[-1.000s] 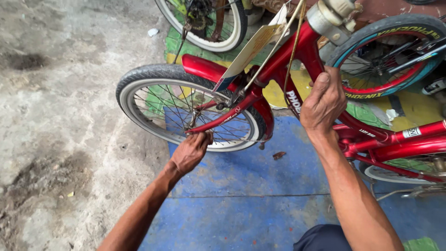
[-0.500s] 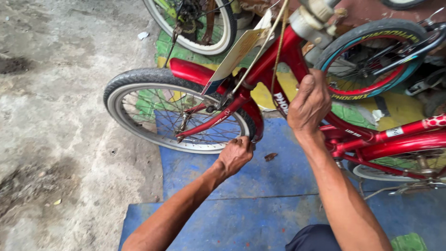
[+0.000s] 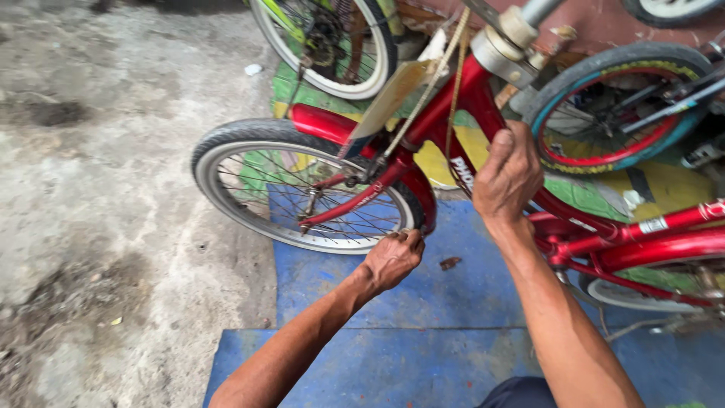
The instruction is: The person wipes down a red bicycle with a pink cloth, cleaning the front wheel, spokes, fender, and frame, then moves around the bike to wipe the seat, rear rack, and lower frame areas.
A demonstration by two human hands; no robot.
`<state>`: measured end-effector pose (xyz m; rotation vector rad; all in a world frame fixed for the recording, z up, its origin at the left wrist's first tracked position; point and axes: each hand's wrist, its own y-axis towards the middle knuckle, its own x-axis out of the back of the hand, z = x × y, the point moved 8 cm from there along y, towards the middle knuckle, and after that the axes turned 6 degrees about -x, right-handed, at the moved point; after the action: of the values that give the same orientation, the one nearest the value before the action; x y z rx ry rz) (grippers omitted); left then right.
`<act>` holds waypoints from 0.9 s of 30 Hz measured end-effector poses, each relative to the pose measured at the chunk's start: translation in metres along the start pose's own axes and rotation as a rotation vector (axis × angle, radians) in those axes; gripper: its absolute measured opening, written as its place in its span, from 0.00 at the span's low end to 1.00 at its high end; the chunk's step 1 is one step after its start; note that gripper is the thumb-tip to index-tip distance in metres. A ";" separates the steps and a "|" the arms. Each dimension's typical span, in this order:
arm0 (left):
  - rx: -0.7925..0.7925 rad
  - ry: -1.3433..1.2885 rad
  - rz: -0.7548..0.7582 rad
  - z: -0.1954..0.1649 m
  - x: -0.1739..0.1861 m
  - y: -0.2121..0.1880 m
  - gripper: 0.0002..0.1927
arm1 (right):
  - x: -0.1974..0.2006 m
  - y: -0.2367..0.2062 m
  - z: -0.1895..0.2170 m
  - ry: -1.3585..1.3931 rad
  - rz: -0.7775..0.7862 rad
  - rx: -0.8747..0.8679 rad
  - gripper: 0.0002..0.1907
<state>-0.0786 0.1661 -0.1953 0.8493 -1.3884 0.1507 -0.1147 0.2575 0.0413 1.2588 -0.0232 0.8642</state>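
Note:
A small red bicycle (image 3: 453, 128) stands in front of me with its front wheel (image 3: 294, 185) turned to the left. My right hand (image 3: 507, 175) is closed around the red down tube just below the head tube. My left hand (image 3: 394, 257) reaches under the wheel's lower right edge, fingers curled against the tyre near the red mudguard (image 3: 419, 198). A piece of cardboard (image 3: 393, 94) is tied along the frame with string.
A blue mat (image 3: 423, 340) lies under the bicycle on rough concrete ground (image 3: 98, 227). Another bicycle's white wheel (image 3: 332, 45) stands behind, and a red-and-teal wheel (image 3: 612, 106) is at the right. A small brown scrap (image 3: 450, 263) lies on the mat.
My left hand has slid along the tyre's lower edge from its bottom toward the mudguard side. My right hand has kept its grip on the frame. The view shifted, so the bicycle sits further right.

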 end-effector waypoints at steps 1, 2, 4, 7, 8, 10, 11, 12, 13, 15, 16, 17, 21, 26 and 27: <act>0.022 -0.054 0.009 0.005 0.002 -0.002 0.13 | 0.000 0.000 0.000 0.006 -0.002 0.003 0.22; 0.046 -0.111 0.018 0.008 0.005 -0.005 0.15 | 0.000 0.000 0.000 0.012 0.000 0.007 0.21; 0.014 -0.142 0.023 0.009 0.018 -0.016 0.13 | 0.000 0.000 0.000 0.012 0.002 0.028 0.22; 0.049 -0.219 0.006 0.010 0.052 -0.041 0.14 | 0.000 0.000 -0.001 0.009 0.019 0.047 0.23; 0.071 -0.245 -0.005 0.012 0.068 -0.050 0.14 | -0.001 0.001 -0.003 0.017 0.034 0.034 0.24; 0.143 -0.249 -0.308 0.025 0.127 -0.077 0.13 | -0.001 -0.001 -0.003 0.013 0.046 0.040 0.26; 0.169 -0.244 -0.464 0.034 0.158 -0.090 0.12 | 0.001 -0.001 -0.001 0.006 0.030 0.061 0.26; 0.264 -0.186 -0.549 0.045 0.183 -0.100 0.06 | 0.002 -0.003 0.001 -0.004 0.023 0.079 0.27; 0.356 -0.128 -0.631 0.060 0.208 -0.108 0.04 | 0.001 -0.002 0.000 -0.003 0.025 0.061 0.27; 0.386 -0.207 -0.791 0.091 0.253 -0.116 0.09 | 0.002 -0.002 0.000 0.003 0.027 0.027 0.26; 0.420 -0.152 -0.797 0.106 0.269 -0.110 0.06 | 0.001 -0.003 0.001 0.005 0.035 0.019 0.25; 0.452 -0.095 -0.804 0.118 0.284 -0.104 0.06 | 0.002 -0.003 0.001 0.008 0.039 0.013 0.25; 0.226 0.016 -0.837 0.120 0.312 -0.063 0.11 | 0.005 -0.002 0.008 0.007 0.022 0.052 0.24; 0.180 -0.059 -0.502 0.144 0.295 -0.020 0.16 | 0.006 0.001 0.011 0.023 0.038 0.035 0.25; 0.305 -0.082 -0.414 0.160 0.289 -0.020 0.17 | 0.006 0.002 0.011 0.030 0.047 0.034 0.25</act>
<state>-0.1308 -0.0533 0.0471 1.3921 -1.2528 0.0068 -0.1067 0.2517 0.0492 1.2813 -0.0141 0.9269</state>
